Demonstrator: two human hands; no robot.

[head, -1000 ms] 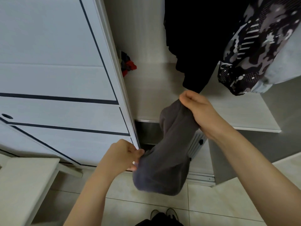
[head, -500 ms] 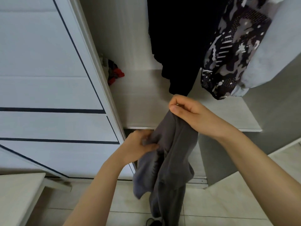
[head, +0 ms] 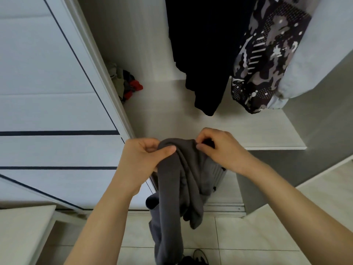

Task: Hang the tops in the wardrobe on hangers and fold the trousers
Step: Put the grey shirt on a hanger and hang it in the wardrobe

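Note:
A dark grey garment [head: 175,190] hangs from both my hands in front of the open wardrobe, its lower part trailing down toward the tiled floor. My left hand [head: 141,159] grips its top edge on the left, thumb over the cloth. My right hand [head: 219,148] pinches the top edge on the right. The two hands are close together at the same height. Inside the wardrobe hang a black garment [head: 202,54], a camouflage-patterned top [head: 267,58] and a pale grey top [head: 315,44].
The wardrobe's shelf [head: 267,134] runs just behind my hands. A small heap of crumpled clothes [head: 126,83] lies at the shelf's back left corner. The white sliding door [head: 47,92] stands to the left. A pale surface [head: 21,232] sits at lower left.
My left hand rose from the garment's side to its top edge, level with my right hand. The bunched garment has dropped open and hangs longer.

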